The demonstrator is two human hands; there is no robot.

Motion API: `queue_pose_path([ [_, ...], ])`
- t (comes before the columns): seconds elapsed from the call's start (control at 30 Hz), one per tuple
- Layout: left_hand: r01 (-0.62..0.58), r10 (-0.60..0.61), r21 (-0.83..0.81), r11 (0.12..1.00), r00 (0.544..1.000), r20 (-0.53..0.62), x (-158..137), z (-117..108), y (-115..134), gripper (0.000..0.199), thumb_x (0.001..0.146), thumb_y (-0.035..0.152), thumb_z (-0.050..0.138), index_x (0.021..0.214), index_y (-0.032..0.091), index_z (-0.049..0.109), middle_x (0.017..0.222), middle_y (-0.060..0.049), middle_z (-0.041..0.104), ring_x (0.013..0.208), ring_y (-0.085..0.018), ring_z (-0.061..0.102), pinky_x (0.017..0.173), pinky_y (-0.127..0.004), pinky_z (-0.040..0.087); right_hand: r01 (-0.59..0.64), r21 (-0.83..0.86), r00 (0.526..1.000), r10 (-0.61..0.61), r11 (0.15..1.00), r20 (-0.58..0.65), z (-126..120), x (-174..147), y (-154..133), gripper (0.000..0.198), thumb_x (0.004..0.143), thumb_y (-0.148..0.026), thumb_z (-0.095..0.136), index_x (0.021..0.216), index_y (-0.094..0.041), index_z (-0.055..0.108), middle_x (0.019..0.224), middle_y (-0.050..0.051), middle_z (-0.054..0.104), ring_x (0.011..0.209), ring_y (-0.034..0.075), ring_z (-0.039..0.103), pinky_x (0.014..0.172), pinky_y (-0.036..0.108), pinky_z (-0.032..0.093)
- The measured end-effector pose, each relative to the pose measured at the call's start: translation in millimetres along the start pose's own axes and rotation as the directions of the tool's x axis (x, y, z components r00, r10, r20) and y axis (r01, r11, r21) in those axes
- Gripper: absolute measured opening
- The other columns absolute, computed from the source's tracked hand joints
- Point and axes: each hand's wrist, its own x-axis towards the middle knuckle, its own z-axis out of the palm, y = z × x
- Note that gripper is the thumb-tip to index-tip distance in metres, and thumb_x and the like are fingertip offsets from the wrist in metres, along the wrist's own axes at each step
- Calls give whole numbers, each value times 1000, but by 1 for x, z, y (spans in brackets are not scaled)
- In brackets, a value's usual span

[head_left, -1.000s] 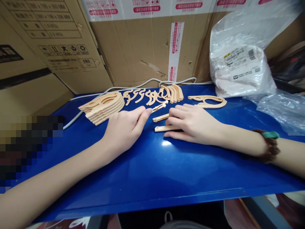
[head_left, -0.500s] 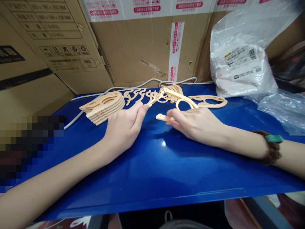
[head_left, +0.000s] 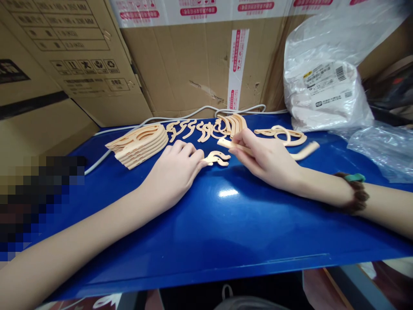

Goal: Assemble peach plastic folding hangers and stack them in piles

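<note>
My left hand (head_left: 179, 170) is closed, pinching a small beige hanger hook piece (head_left: 217, 158) whose curved prongs point right, low over the blue table. To its right, my right hand (head_left: 263, 157) grips a beige plastic hanger arm (head_left: 226, 143). One end of that arm juts out left of the fingers, and its curved far part shows behind the hand. The two pieces are apart. Beyond the hands lie several loose hook pieces (head_left: 191, 128) and a group of curved hanger arms (head_left: 237, 124). My left hand is near a neat stack of hanger arms (head_left: 140, 144).
Another beige hanger piece (head_left: 263, 131) lies behind my right hand. A white cable (head_left: 183, 116) runs along the back of the blue table (head_left: 206, 241). Cardboard boxes (head_left: 180, 64) wall the back and left. A white plastic bag (head_left: 325, 94) and clear film (head_left: 380, 148) are at the right.
The hook piece in my left hand has turned and lowered, its prongs now pointing right. My right hand has rotated the hanger arm, swinging its far part to the right. The two pieces have separated.
</note>
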Motion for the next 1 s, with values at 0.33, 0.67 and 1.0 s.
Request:
queue_pose_path([
  [0.33,-45,41,148,988,999,30,-3,-8,13,25,99,29,42,93,16,62,94,-11,62,90,-32,58,72,-44,48,45,-79,997,-39,996,70,-3,-1,-5,18,97,-31,48,101,-17,59,84,2,73,56,12,59,53,24,33],
  [0.67,-62,24,-162,985,975,-223,-3,-9,9,45,95,35,55,129,5,49,123,-17,62,111,-31,57,92,-43,45,188,39,972,-192,981,135,-8,-6,-12,23,100,-32,44,104,-15,60,93,4,74,64,13,66,50,24,35],
  [1.0,-281,262,-126,951,953,-149,-3,-16,16,31,104,32,35,113,14,60,92,-7,66,85,-22,56,70,-33,39,354,-124,935,-348,927,69,-14,-3,-15,32,100,-28,42,79,-17,65,61,-2,65,47,8,53,46,27,26],
])
